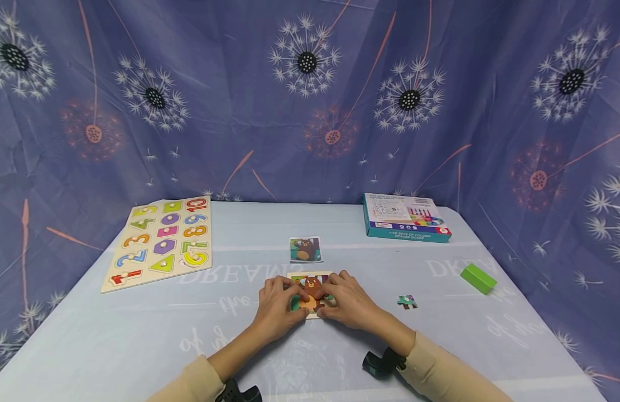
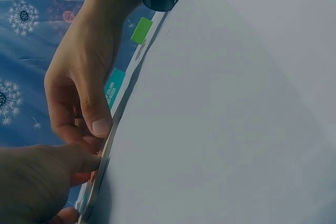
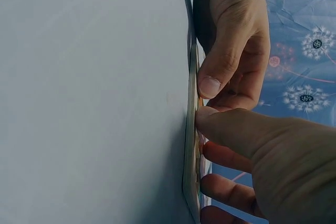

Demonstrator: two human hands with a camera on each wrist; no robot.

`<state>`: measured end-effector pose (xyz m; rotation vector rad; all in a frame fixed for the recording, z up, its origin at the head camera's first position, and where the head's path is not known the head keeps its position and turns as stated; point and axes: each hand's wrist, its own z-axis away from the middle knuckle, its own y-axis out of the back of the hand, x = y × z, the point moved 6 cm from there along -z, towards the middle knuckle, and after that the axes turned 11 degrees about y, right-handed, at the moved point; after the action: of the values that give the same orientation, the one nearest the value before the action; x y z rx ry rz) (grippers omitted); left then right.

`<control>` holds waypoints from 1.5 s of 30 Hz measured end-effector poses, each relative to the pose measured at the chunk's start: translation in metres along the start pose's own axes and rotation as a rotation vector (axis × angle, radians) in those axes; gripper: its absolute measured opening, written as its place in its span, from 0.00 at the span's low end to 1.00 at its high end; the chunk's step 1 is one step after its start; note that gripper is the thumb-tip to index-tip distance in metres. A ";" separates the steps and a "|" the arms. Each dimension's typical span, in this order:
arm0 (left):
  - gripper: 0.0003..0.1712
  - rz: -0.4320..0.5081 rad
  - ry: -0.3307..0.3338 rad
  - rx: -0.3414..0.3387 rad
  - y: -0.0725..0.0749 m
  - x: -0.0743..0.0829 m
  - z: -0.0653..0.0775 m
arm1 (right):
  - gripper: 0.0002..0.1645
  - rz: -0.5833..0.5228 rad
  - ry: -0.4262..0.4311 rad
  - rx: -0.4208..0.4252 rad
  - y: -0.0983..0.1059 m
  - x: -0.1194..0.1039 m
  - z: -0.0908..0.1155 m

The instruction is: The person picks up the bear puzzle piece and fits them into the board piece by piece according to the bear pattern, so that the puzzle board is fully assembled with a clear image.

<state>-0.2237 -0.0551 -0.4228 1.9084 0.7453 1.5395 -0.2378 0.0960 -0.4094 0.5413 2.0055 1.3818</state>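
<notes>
A small bear jigsaw puzzle (image 1: 312, 283) in a pale wooden tray lies in front of me. My left hand (image 1: 279, 304) holds it from the left, thumb and bent fingers on its pieces. From the right, my right hand (image 1: 351, 301) holds it the same way, its thumb near the front edge. In the right wrist view the tray edge (image 3: 190, 156) is seen side-on, with both thumbs close together on top. The hands cover part of the picture. A loose teal puzzle piece (image 1: 407, 301) lies to the right, apart from both hands.
Behind the puzzle lies a bear picture card (image 1: 306, 249). A wooden number board (image 1: 159, 243) is at the left and a teal-edged box (image 1: 406, 218) at the back right. Near the right edge sits a green block (image 1: 478, 278). A dandelion-print curtain (image 1: 229, 100) hangs behind.
</notes>
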 end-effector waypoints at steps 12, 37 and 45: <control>0.06 -0.017 -0.003 0.009 0.000 0.000 0.001 | 0.12 -0.007 -0.002 -0.003 -0.001 0.001 0.000; 0.05 -0.016 -0.008 0.030 -0.001 0.001 0.001 | 0.11 -0.004 -0.002 -0.007 0.000 0.000 -0.001; 0.05 -0.019 -0.004 0.021 -0.002 0.000 0.001 | 0.12 -0.005 0.001 -0.013 0.001 -0.001 -0.001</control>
<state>-0.2227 -0.0539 -0.4239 1.9130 0.7786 1.5216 -0.2377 0.0953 -0.4082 0.5294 1.9964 1.3909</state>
